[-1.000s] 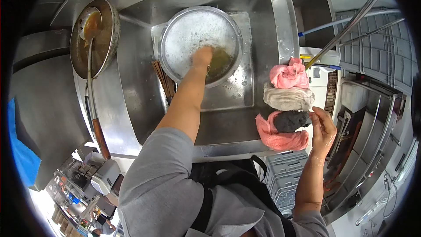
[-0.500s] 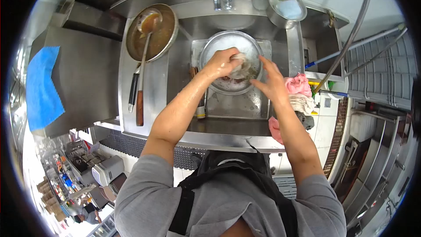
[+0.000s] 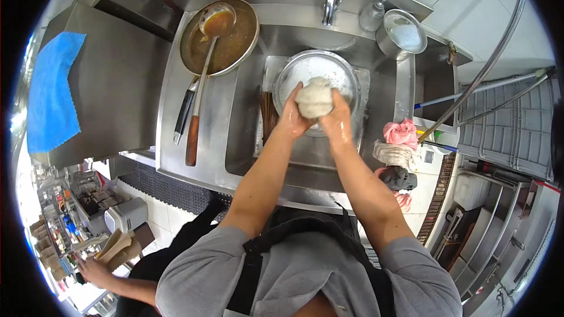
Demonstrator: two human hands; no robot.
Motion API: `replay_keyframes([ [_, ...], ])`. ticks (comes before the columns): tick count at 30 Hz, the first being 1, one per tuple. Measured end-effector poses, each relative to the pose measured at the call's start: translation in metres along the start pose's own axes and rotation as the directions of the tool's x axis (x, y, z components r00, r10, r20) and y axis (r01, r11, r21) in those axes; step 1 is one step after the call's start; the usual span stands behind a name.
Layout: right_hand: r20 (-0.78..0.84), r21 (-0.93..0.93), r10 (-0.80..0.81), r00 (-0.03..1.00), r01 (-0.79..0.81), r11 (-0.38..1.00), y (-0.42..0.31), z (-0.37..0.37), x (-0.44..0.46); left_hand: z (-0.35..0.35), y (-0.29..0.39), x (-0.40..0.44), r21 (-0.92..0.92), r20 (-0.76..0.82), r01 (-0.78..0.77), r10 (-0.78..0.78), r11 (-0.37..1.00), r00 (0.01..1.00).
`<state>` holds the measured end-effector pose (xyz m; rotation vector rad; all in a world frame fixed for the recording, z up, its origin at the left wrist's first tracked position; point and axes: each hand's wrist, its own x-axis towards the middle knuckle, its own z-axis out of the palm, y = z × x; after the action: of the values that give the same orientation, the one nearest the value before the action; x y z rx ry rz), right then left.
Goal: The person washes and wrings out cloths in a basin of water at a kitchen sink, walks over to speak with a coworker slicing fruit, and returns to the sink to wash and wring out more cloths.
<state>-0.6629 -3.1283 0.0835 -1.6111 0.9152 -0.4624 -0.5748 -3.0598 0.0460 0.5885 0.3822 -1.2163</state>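
Note:
Between my two hands is a bunched, off-white wet cloth (image 3: 315, 98), squeezed into a ball. My left hand (image 3: 293, 116) wraps its left side and my right hand (image 3: 336, 118) presses on its right side; both are wet. Just beneath them is a round metal basin (image 3: 282, 82) of whitish, sudsy water, standing in the steel sink (image 3: 247, 94). Some dark brown sticks (image 3: 268, 114) lie in the sink to the left of the basin.
A pan of brown liquid (image 3: 194, 53) with a ladle (image 3: 207, 76) stands on the left drainboard. The faucet (image 3: 330, 0), soap bottle (image 3: 372, 14) and metal pot (image 3: 385, 44) are at the back. Crumpled cloths (image 3: 396, 155) hang at right. Another person's hand (image 3: 97, 273) holds brown material lower left.
My right hand, open and apart before, has come onto the cloth. The cloth is now balled between both hands. My view has shifted, and another person has appeared lower left.

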Motion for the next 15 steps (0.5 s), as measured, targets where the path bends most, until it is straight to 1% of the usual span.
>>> replay_keyframes([
  [1,0.004,-0.107,-0.102,0.995,0.102,0.989,0.005,0.001,-0.008,-0.012,0.005,0.020,-0.091,0.072,0.122,-0.116,0.988,0.991],
  [2,0.023,-0.213,-0.200,0.980,0.200,0.956,0.009,0.000,-0.017,-0.009,0.003,0.025,-0.095,0.077,0.137,-0.130,0.986,0.989],
  [3,0.016,-0.224,-0.198,0.980,0.196,0.955,0.012,-0.008,-0.024,-0.005,0.001,0.031,0.021,0.159,0.136,-0.138,0.990,0.978],
  [4,-0.001,-0.280,-0.270,0.963,0.259,0.924,0.015,-0.020,-0.028,0.000,0.001,0.037,0.140,0.242,0.119,-0.150,0.983,0.958],
  [5,-0.014,-0.335,-0.337,0.941,0.314,0.889,0.018,-0.031,-0.032,0.003,0.003,0.042,0.145,0.186,0.103,-0.129,0.984,0.974],
  [6,0.004,-0.395,-0.381,0.925,0.351,0.849,0.021,-0.044,-0.035,0.007,0.003,0.048,0.145,0.188,0.110,-0.137,0.983,0.973],
  [8,0.134,-0.487,-0.489,0.862,0.487,0.725,0.018,-0.051,-0.032,0.021,-0.004,0.054,0.257,0.040,-0.055,0.047,0.965,0.998],
  [9,0.129,-0.487,-0.484,0.865,0.481,0.729,0.022,-0.050,-0.023,0.021,-0.013,0.062,0.260,0.069,-0.114,0.099,0.959,0.993],
  [10,0.105,-0.550,-0.540,0.835,0.501,0.668,0.028,-0.046,-0.006,0.031,-0.022,0.061,0.263,0.070,-0.112,0.097,0.958,0.993],
  [11,0.089,-0.609,-0.592,0.801,0.514,0.604,0.030,-0.044,0.007,0.042,-0.030,0.055,0.167,0.041,-0.166,0.161,0.972,0.986],
  [12,0.088,-0.605,-0.591,0.802,0.515,0.608,0.032,-0.044,0.015,0.052,-0.031,0.050,0.074,0.006,-0.225,0.225,0.972,0.974],
  [13,0.037,-0.521,-0.459,0.888,0.409,0.749,0.033,-0.043,0.019,0.056,-0.027,0.049,0.098,-0.040,-0.200,0.204,0.975,0.978],
  [14,0.008,-0.425,-0.305,0.952,0.279,0.861,0.035,-0.042,0.021,0.057,-0.025,0.046,0.103,-0.055,-0.196,0.203,0.975,0.978],
  [15,-0.101,-0.373,-0.354,0.930,0.294,0.880,0.036,-0.034,0.025,0.060,-0.022,0.044,0.280,0.026,-0.241,0.244,0.929,0.969],
])
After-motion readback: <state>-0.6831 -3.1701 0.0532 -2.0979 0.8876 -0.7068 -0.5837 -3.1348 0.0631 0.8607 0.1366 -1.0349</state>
